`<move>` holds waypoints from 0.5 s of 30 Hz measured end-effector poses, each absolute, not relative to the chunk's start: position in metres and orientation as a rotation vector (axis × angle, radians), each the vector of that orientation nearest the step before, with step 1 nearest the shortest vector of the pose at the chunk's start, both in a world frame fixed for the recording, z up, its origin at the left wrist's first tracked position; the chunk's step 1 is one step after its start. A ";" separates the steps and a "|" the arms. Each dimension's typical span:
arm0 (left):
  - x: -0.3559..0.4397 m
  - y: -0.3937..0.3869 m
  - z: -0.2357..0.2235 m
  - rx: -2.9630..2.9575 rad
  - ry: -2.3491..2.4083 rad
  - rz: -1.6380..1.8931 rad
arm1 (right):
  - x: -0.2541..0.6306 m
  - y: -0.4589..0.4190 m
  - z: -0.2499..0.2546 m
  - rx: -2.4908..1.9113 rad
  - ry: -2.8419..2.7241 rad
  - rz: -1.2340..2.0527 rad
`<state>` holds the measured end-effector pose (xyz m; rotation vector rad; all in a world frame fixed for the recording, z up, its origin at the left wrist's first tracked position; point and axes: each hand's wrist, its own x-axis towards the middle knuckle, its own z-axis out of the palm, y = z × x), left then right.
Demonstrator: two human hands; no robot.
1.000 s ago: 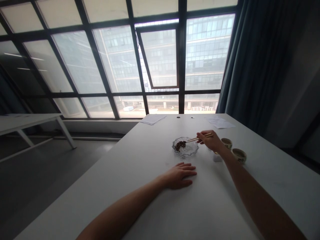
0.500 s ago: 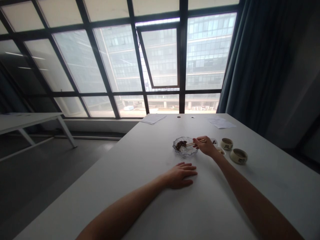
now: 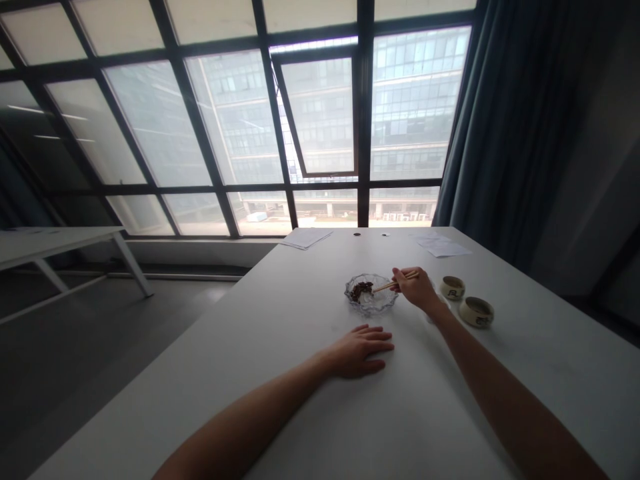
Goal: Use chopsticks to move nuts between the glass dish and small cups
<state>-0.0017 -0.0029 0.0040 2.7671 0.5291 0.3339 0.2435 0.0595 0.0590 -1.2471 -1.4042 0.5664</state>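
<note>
My right hand (image 3: 416, 288) is closed around a pair of chopsticks (image 3: 388, 285), whose tips reach into a clear glass bowl (image 3: 385, 306) with a scalloped rim. Small dark brown pieces (image 3: 361, 291), too small to name, lie heaped in the bowl's left half, close by the tips. Whether the chopsticks pinch a piece I cannot tell. Nearer to me, my left hand (image 3: 357, 351) lies flat on the white table (image 3: 280, 333), fingers spread and holding nothing. A small white dish (image 3: 433, 313) is mostly hidden behind my right hand and wrist.
Two cream-coloured cups (image 3: 477, 312) with dark characters stand right of my right hand. Papers (image 3: 307, 238) lie at the table's far left corner, and another sheet (image 3: 444, 245) at the far right. A second white table (image 3: 60, 240) stands to the left, and a dark curtain (image 3: 493, 147) hangs at right.
My right hand with the chopsticks moved left and toward me over the bowl, then drew slightly back to the right. White dishes showed beside it midway, now mostly covered. My left hand stayed put.
</note>
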 end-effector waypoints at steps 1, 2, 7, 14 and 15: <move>-0.002 -0.003 0.004 2.767 0.528 0.333 | 0.244 0.059 0.059 -1.243 -1.409 0.569; -0.001 -0.003 0.004 2.767 0.526 0.332 | 0.244 0.060 0.059 -1.238 -1.418 0.574; -0.001 -0.002 0.003 2.769 0.525 0.326 | 0.242 0.060 0.056 -1.221 -1.481 0.605; -0.001 -0.002 0.003 2.767 0.525 0.332 | 0.240 0.059 0.054 -1.242 -1.494 0.570; -0.001 -0.003 0.003 2.766 0.525 0.333 | 0.240 0.059 0.054 -1.242 -1.493 0.561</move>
